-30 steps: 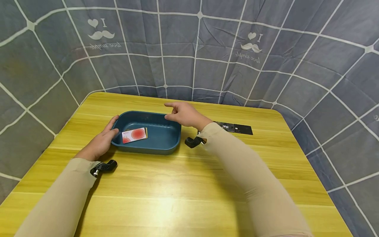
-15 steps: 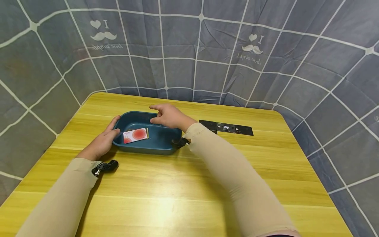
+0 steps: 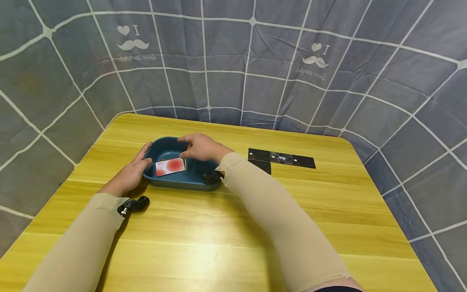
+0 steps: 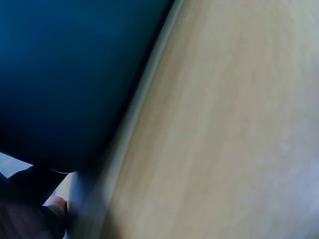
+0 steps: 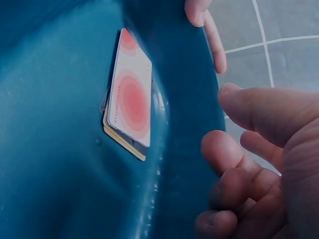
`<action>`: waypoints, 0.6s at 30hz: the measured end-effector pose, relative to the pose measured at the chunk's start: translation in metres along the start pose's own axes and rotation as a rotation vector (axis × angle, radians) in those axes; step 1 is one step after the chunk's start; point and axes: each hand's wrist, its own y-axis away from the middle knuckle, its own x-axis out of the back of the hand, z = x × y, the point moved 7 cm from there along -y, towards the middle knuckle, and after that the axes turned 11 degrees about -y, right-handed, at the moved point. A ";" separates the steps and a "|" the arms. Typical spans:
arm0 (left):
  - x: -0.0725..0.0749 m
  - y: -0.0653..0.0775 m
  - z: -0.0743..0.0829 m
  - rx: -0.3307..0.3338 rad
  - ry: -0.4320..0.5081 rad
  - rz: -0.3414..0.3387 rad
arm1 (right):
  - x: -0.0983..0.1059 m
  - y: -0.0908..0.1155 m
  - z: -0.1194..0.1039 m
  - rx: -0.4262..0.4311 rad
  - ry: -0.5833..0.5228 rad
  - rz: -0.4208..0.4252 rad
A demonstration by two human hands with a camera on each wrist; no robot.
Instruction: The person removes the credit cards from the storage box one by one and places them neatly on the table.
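From head: grey cloth curtain with white grid [image 3: 226, 52] behind yellow wooden table [image 3: 175, 231]. Four flat black cards [image 3: 282, 158] well right of dark-blue round-cornered tray [image 3: 178, 184]. Beige right sleeve [image 3: 255, 194] and black wrist mount [image 3: 211, 177] hide part of tray's right end. White card with red circles [image 3: 170, 166] lies inside tray. Left hand [image 3: 129, 172] grips left rim; right hand [image 3: 202, 148] above tray.

Left wrist: tray wall upper left, fingers dark, blurred.

Right wrist: yellow-edged card [image 5: 124, 143] under white one; right fingers loosely bent, tips parted, grasping nothing.

The tray [image 3: 178, 185] is teal, the top card [image 3: 170, 166] white with red circles, the table [image 3: 182, 219] yellow wood-grain.
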 end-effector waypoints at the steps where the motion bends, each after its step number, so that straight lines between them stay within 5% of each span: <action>1: 0.000 0.000 -0.001 0.007 -0.002 -0.004 | -0.002 -0.001 0.001 -0.008 0.000 -0.008; 12: 0.003 0.002 -0.005 0.055 -0.029 -0.046 | -0.019 -0.013 0.009 -0.089 0.053 -0.115; 18: 0.004 0.001 -0.006 0.004 -0.007 -0.022 | -0.025 -0.018 0.013 -0.125 0.063 -0.139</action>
